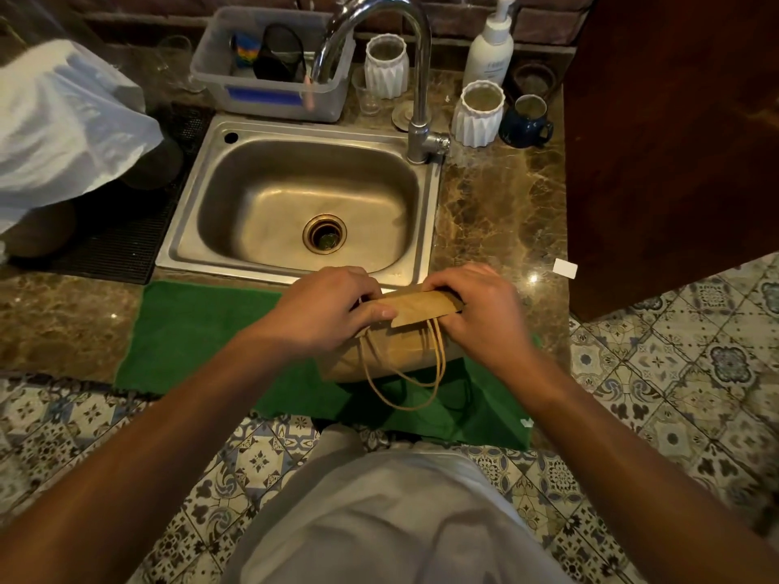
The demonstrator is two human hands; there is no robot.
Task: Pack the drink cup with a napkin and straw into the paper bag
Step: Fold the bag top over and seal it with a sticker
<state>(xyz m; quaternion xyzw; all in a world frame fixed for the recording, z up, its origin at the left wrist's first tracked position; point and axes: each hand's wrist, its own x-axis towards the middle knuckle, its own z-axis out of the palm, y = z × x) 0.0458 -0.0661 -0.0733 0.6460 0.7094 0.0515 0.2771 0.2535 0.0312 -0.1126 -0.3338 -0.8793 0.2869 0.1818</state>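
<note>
A brown paper bag point(400, 351) stands on a green towel point(189, 330) at the counter's front edge. Its top is folded over into a flat flap point(421, 307). My left hand point(329, 309) pinches the flap's left end and my right hand point(476, 309) presses down on its right end. The bag's two twine handles point(404, 389) hang down its near side over the towel. The drink cup, napkin and straw are not visible; the bag's inside is hidden.
A steel sink point(295, 204) with a tall tap point(417, 99) lies just behind the bag. A plastic bin point(274, 65), white ribbed cups point(480, 113), a blue mug point(527, 120) and a soap bottle point(491, 48) line the back. White plastic bag point(63, 120) at left. Dark wooden cabinet point(674, 141) at right.
</note>
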